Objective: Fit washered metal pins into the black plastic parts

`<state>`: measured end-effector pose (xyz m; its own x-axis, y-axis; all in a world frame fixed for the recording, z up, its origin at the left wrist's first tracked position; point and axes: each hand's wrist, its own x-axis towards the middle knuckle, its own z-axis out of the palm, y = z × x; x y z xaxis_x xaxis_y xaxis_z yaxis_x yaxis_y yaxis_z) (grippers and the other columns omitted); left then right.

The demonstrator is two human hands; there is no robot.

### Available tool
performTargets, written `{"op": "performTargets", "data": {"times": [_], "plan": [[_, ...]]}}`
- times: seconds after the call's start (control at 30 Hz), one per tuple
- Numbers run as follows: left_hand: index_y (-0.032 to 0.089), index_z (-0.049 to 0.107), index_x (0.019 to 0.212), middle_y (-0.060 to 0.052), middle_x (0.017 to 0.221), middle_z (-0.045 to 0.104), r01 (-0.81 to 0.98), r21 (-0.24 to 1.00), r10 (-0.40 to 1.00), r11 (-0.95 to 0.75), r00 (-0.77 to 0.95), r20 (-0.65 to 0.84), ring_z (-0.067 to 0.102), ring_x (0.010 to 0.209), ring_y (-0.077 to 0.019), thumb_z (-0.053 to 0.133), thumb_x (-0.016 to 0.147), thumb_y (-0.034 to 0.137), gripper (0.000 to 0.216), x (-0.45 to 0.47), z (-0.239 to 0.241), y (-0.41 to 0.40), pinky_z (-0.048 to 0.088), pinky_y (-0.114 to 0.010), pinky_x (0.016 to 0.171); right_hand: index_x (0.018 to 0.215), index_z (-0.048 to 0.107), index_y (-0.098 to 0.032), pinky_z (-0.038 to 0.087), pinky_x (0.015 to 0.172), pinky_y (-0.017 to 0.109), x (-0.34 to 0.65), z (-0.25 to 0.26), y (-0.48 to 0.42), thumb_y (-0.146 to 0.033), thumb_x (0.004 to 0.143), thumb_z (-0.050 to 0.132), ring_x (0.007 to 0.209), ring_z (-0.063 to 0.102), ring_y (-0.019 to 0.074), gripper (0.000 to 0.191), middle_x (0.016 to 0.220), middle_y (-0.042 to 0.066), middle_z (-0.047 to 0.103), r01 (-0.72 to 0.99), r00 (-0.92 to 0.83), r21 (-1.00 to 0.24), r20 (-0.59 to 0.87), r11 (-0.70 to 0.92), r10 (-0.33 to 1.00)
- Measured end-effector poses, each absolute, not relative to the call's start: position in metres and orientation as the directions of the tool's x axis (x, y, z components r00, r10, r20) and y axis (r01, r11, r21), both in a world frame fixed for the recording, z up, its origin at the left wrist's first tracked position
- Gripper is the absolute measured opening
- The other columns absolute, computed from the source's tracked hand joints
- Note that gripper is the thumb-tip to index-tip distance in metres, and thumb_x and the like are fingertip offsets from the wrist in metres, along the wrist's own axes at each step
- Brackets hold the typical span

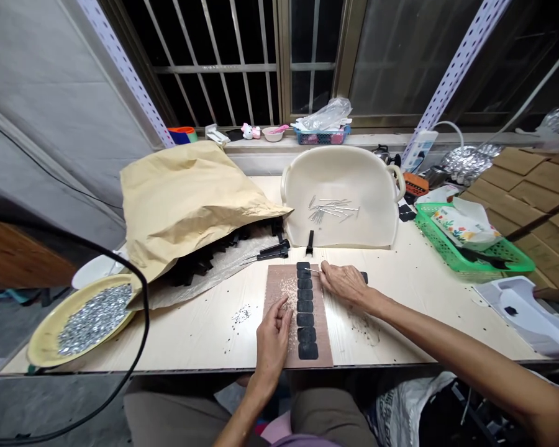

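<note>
A column of several black rounded-square pieces [305, 306] lies on a reddish-brown board [323, 347] before me. My right hand [342, 280] comes in from the right and pinches a thin metal pin [312, 269], whose tip reaches over the upper pieces. To the left of the column, my left hand [274, 329] rests on the board with loosely curled fingers, thumb and index slightly apart. Small pale bits [289, 288] are scattered by its fingertips. Another black piece [364, 277] shows partly behind my right hand.
A cream basin [340, 180] holding thin metal pins [330, 210] stands behind the board. At left are a paper sack [186, 192] of black parts and a yellow bowl [41, 341] of small metal pieces. A green basket [517, 264] sits right; a black cable [145, 310] loops at left.
</note>
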<state>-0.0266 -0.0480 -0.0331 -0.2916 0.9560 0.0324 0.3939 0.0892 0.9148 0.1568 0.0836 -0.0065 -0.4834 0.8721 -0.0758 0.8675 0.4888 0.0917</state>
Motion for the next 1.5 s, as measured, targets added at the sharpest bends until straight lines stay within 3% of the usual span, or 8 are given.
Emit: {"op": "performTargets", "data": {"times": [0.57,0.77,0.93,1.13,1.27,1.5], "plan": [[0.020,0.059,0.117,-0.007,0.094,0.067,0.440,0.894,0.951,0.090,-0.303,0.054,0.062,0.077,-0.0170,0.051,0.086,0.036,0.035,-0.025,-0.036,-0.051,0.050,-0.028,0.072,0.090,0.055,-0.014,0.025,0.052,0.028,0.160,-0.018,0.103,-0.027,0.097,0.018,0.059,0.054,0.0159,0.040,0.077,0.010,0.065,0.753,-0.649,0.047,-0.110,0.656,0.753],[0.020,0.059,0.117,-0.007,0.095,0.067,0.452,0.886,0.950,0.103,-0.308,0.047,0.062,0.077,-0.0167,0.051,0.087,0.037,0.036,-0.025,-0.035,-0.051,0.049,-0.027,0.072,0.091,0.055,-0.014,0.025,0.049,0.026,0.171,-0.020,0.070,-0.035,0.098,0.018,0.050,0.047,0.0123,0.043,0.073,0.008,0.064,0.653,-0.749,-0.005,-0.152,0.758,0.645],[0.020,0.058,0.118,-0.007,0.096,0.066,0.447,0.887,0.948,0.113,-0.316,0.039,0.062,0.080,-0.0172,0.051,0.087,0.038,0.037,-0.025,-0.036,-0.052,0.049,-0.027,0.072,0.088,0.054,-0.013,0.026,0.049,0.026,0.177,-0.017,0.066,-0.032,0.098,0.015,0.050,0.047,0.0123,0.045,0.072,0.010,0.062,0.769,-0.629,0.023,-0.151,0.639,0.762],[0.021,0.059,0.117,-0.006,0.094,0.067,0.442,0.890,0.945,0.112,-0.324,0.042,0.062,0.081,-0.0175,0.052,0.086,0.038,0.036,-0.025,-0.038,-0.052,0.049,-0.027,0.071,0.090,0.054,-0.014,0.027,0.047,0.027,0.171,-0.014,0.059,-0.039,0.098,0.017,0.050,0.046,0.0130,0.046,0.073,0.011,0.063,0.634,-0.768,-0.046,-0.153,0.772,0.621],[0.021,0.059,0.117,-0.007,0.095,0.067,0.445,0.889,0.941,0.107,-0.334,0.054,0.062,0.080,-0.0173,0.052,0.086,0.037,0.036,-0.025,-0.040,-0.052,0.049,-0.027,0.072,0.087,0.053,-0.013,0.028,0.045,0.027,0.165,-0.010,0.071,-0.036,0.098,0.011,0.045,0.042,0.0115,0.050,0.067,0.009,0.060,0.722,-0.690,-0.067,-0.143,0.689,0.709],[0.020,0.059,0.117,-0.006,0.090,0.066,0.460,0.883,0.942,0.094,-0.328,0.070,0.061,0.076,-0.0162,0.051,0.086,0.038,0.036,-0.024,-0.039,-0.051,0.049,-0.026,0.069,0.093,0.056,-0.013,0.038,0.055,0.030,0.163,-0.020,0.048,-0.037,0.098,0.017,0.064,0.060,0.0215,0.046,0.079,0.015,0.065,0.680,-0.725,0.003,-0.149,0.734,0.672]]}}
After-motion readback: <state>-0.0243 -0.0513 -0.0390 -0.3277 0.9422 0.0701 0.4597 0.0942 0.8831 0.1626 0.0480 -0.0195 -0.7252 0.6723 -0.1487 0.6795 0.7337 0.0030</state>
